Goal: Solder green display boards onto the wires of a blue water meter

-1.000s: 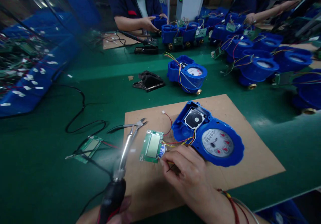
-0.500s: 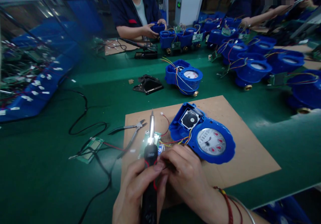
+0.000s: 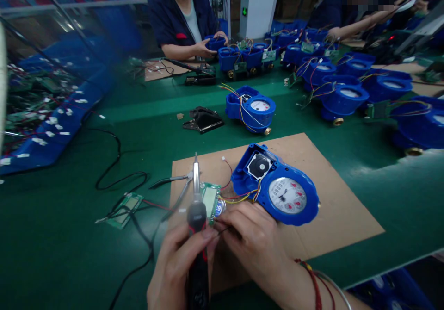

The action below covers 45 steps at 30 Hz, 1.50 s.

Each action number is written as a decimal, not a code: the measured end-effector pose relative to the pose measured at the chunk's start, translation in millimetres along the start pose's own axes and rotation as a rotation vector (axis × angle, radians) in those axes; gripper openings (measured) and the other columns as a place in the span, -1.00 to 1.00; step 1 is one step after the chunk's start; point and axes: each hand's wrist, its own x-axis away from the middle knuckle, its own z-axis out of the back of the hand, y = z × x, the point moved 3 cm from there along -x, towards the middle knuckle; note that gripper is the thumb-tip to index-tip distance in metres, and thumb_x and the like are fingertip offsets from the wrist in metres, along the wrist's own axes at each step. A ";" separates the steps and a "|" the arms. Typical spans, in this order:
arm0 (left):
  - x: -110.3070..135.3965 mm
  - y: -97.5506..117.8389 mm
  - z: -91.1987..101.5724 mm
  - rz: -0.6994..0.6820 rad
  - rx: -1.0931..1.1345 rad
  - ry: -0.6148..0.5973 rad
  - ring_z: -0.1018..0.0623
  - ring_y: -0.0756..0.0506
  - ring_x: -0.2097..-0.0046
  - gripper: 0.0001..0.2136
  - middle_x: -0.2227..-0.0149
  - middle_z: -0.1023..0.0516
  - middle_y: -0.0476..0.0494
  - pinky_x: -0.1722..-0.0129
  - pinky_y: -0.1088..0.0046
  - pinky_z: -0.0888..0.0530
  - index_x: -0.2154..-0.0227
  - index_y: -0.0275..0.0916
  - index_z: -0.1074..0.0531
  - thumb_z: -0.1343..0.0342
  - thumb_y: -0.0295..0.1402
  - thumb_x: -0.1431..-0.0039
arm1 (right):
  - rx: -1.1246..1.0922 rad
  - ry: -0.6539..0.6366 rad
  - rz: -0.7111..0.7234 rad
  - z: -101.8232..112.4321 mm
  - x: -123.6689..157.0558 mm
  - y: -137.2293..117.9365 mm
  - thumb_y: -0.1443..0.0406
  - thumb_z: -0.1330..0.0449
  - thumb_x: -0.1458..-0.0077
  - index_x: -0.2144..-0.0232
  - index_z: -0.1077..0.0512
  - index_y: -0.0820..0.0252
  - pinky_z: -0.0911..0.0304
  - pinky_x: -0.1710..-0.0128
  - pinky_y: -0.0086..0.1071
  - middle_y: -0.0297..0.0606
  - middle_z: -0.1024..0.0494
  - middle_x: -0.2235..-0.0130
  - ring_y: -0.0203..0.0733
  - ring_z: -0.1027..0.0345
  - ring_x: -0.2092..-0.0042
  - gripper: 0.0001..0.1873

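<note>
My left hand (image 3: 175, 263) is closed around a black soldering iron (image 3: 197, 217), whose metal tip points up and away from me. My right hand (image 3: 256, 236) is closed, its fingertips pinching a thin dark wire (image 3: 224, 230) that reaches toward my left thumb. Just beyond the fingers lies a green circuit board (image 3: 210, 196) with a display and a round blue-and-white part beside it. Colored wires join that board to a blue water meter (image 3: 312, 189) with an open compartment. Board and meter rest on a cardboard sheet (image 3: 340, 226).
Diagonal cutters (image 3: 169, 179) lie at the cardboard's left edge, beside another circuit board (image 3: 125, 209) and a black cable (image 3: 118, 148). Farther off are a black stand (image 3: 203, 119) and another meter (image 3: 251, 108). Several meters fill the right; a blue bin (image 3: 65, 134) holds boards. Two people work opposite.
My left hand has moved the soldering iron slightly left, so more of the circuit board's display shows. Both hands have shifted a little left, and the dark wire between them is now visible.
</note>
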 end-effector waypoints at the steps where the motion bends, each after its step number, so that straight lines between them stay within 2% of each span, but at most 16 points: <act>1: 0.9 -1.1 2.4 0.016 -0.015 0.005 -0.46 0.05 0.23 -0.81 0.24 -0.40 -0.10 0.19 0.66 -0.38 0.25 -0.30 -0.36 -0.11 -0.57 -0.03 | 0.005 0.004 0.018 1.7 0.2 -1.1 0.41 -0.11 -0.09 0.37 -0.37 0.15 -0.06 0.36 -0.37 -0.34 -0.43 0.39 -0.26 -0.27 0.34 -0.93; 7: 8.8 -10.0 10.8 0.053 0.039 0.065 -0.47 0.09 0.24 -0.80 0.24 -0.41 -0.08 0.18 0.73 -0.39 0.29 -0.29 -0.36 -0.15 -0.57 0.01 | 0.013 -0.024 0.134 10.4 0.3 -10.1 0.38 -0.07 -0.15 0.33 -0.37 0.16 -0.01 0.35 -0.36 -0.36 -0.43 0.36 -0.30 -0.24 0.33 -0.92; 13: 9.2 -8.2 10.5 0.075 0.105 0.074 -0.48 0.09 0.32 -0.83 0.29 -0.43 -0.05 0.26 0.72 -0.43 0.33 -0.29 -0.34 -0.13 -0.57 0.01 | -0.107 -0.083 0.174 11.6 -0.3 -13.1 0.39 -0.11 -0.10 0.36 -0.35 0.22 -0.01 0.31 -0.33 -0.36 -0.42 0.36 -0.30 -0.23 0.31 -0.98; 18: 11.3 -6.0 8.2 0.238 0.214 0.207 -0.47 0.11 0.33 -0.86 0.29 -0.41 -0.03 0.29 0.74 -0.42 0.35 -0.28 -0.34 -0.08 -0.59 -0.01 | -0.151 -0.082 0.179 11.8 0.2 -14.6 0.39 -0.13 -0.09 0.37 -0.36 0.23 -0.01 0.31 -0.33 -0.35 -0.41 0.40 -0.30 -0.24 0.32 -0.99; 21: 12.3 -8.0 7.5 0.158 0.162 0.139 -0.49 0.08 0.36 -0.82 0.30 -0.43 -0.04 0.37 0.70 -0.46 0.33 -0.27 -0.35 -0.12 -0.57 0.03 | -0.152 -0.072 0.178 12.0 -0.7 -15.7 0.40 -0.13 -0.08 0.40 -0.36 0.24 -0.01 0.32 -0.33 -0.35 -0.42 0.41 -0.30 -0.23 0.33 -0.98; 25: 12.1 -13.5 10.8 0.087 0.198 0.056 -0.52 0.01 0.34 -0.76 0.28 -0.44 -0.10 0.40 0.64 -0.49 0.27 -0.28 -0.35 -0.11 -0.62 0.04 | -0.135 -0.029 0.192 11.1 0.5 -17.7 0.42 -0.12 -0.06 0.42 -0.35 0.24 0.00 0.35 -0.34 -0.34 -0.41 0.44 -0.29 -0.22 0.36 -0.96; 29: 12.0 -10.4 11.8 0.075 0.190 0.087 -0.52 -0.01 0.33 -0.75 0.27 -0.44 -0.14 0.39 0.65 -0.49 0.27 -0.31 -0.35 -0.11 -0.62 0.06 | -0.087 0.039 0.225 9.5 3.9 -20.7 0.46 -0.13 -0.04 0.42 -0.36 0.26 0.01 0.38 -0.34 -0.33 -0.42 0.47 -0.30 -0.21 0.39 -0.94; 34: 16.2 -6.7 10.5 0.142 0.168 0.206 -0.51 0.01 0.34 -0.73 0.28 -0.44 -0.09 0.41 0.66 -0.48 0.28 -0.30 -0.34 -0.15 -0.61 0.10 | -0.072 0.064 0.217 10.6 2.7 -21.1 0.43 -0.14 -0.06 0.40 -0.38 0.24 0.01 0.39 -0.34 -0.33 -0.42 0.47 -0.31 -0.21 0.41 -0.96; 42: 13.7 -4.2 9.5 0.153 0.221 0.124 -0.50 0.08 0.37 -0.78 0.29 -0.42 -0.08 0.39 0.73 -0.46 0.31 -0.33 -0.30 -0.12 -0.62 0.06 | -0.157 0.006 0.145 12.1 -0.2 -19.2 0.38 -0.13 -0.09 0.42 -0.40 0.20 -0.05 0.38 -0.36 -0.36 -0.41 0.49 -0.32 -0.24 0.42 -0.93; 43: 13.9 -3.4 8.0 0.169 0.228 0.126 -0.50 0.08 0.36 -0.78 0.29 -0.41 -0.08 0.38 0.73 -0.46 0.32 -0.32 -0.31 -0.12 -0.62 0.06 | -0.144 0.024 0.140 12.8 -0.2 -19.9 0.38 -0.12 -0.08 0.45 -0.39 0.20 -0.04 0.40 -0.36 -0.37 -0.40 0.51 -0.32 -0.24 0.43 -0.91; 45: 18.0 -6.7 8.3 0.226 0.202 0.205 -0.49 0.07 0.34 -0.79 0.29 -0.41 -0.06 0.36 0.71 -0.45 0.32 -0.31 -0.33 -0.14 -0.59 0.06 | -0.102 0.073 0.124 14.6 -0.6 -20.8 0.41 -0.11 -0.07 0.48 -0.39 0.20 -0.03 0.42 -0.36 -0.36 -0.39 0.53 -0.32 -0.22 0.46 -0.88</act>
